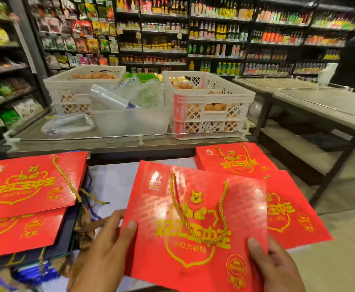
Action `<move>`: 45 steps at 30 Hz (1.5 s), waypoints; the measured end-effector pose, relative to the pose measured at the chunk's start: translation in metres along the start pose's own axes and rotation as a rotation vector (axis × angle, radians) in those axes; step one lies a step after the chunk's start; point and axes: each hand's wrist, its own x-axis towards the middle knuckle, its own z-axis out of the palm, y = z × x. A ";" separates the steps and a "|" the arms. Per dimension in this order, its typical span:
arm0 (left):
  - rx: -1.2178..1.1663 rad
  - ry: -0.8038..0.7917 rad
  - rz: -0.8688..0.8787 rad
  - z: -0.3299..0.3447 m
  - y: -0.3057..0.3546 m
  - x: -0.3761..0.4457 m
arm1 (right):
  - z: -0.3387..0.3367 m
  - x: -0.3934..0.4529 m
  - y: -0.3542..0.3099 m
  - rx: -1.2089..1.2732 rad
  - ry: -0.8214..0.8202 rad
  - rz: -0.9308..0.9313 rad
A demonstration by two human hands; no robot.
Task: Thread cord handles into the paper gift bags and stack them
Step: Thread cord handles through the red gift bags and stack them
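Observation:
I hold a flat red paper gift bag (193, 224) with gold print and a gold cord handle (201, 209) looped across its front. My left hand (105, 249) grips its left edge, thumb on the front. My right hand (277, 268) grips its lower right edge, thumb on top. Beneath and to the right lie two more red bags (292, 209), the far one (233, 159) with its own gold cord. At the left lies a pile of red bags (29, 186) with a gold cord across the top one.
Dark blue bags and brown paper (84, 226) lie under the left pile. Behind stand white crates of eggs (208, 104), a clear tub (130, 123) and plastic bags. Grey display tables (319, 106) are at the right. Stocked shop shelves fill the back.

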 end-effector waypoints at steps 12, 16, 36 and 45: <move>-0.209 -0.145 -0.153 0.024 -0.004 0.000 | -0.039 0.037 0.015 -0.307 0.095 -0.143; -0.071 -0.190 -0.009 0.044 0.020 0.031 | -0.051 0.079 -0.025 -0.361 0.042 -0.202; 0.672 -0.181 0.177 0.223 0.057 0.211 | -0.093 0.347 -0.039 -1.264 0.129 -0.146; 0.949 -0.214 0.635 0.259 0.074 0.183 | -0.081 0.307 -0.015 -1.574 -0.175 -0.509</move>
